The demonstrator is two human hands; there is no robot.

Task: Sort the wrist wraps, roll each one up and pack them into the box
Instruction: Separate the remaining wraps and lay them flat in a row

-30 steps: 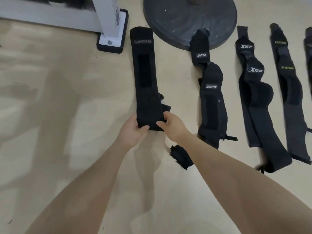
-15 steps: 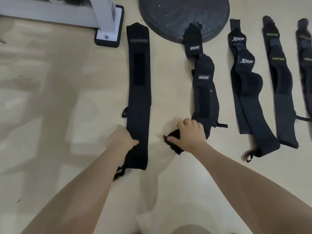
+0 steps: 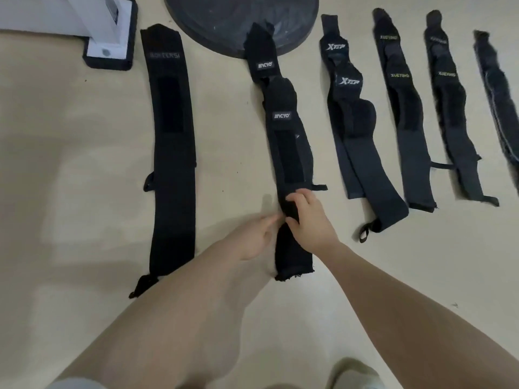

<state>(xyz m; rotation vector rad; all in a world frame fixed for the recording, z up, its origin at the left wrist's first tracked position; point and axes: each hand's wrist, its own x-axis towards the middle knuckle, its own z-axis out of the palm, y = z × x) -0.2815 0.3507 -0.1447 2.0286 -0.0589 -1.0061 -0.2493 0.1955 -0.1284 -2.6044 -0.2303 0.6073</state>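
Both hands are working on the second wrist wrap, laid out on the floor.

The right hand (image 3: 310,220) is curling its fingers over the middle of the IIACYO wrap (image 3: 290,153) – gripping the fabric – while the left hand (image 3: 252,237) is lying with loosely extended fingers against the wrap's left edge; its grip cannot be told. To the left, the long BOKEERSI wrap (image 3: 171,164) is lying flat and straight. Farther right, the XTEP wraps (image 3: 354,130) and XUEYING wraps (image 3: 404,113) are lying in a row – apart from each other. At the far edge, a dark round plate (image 3: 224,21) and a white frame foot (image 3: 109,32) are sitting.
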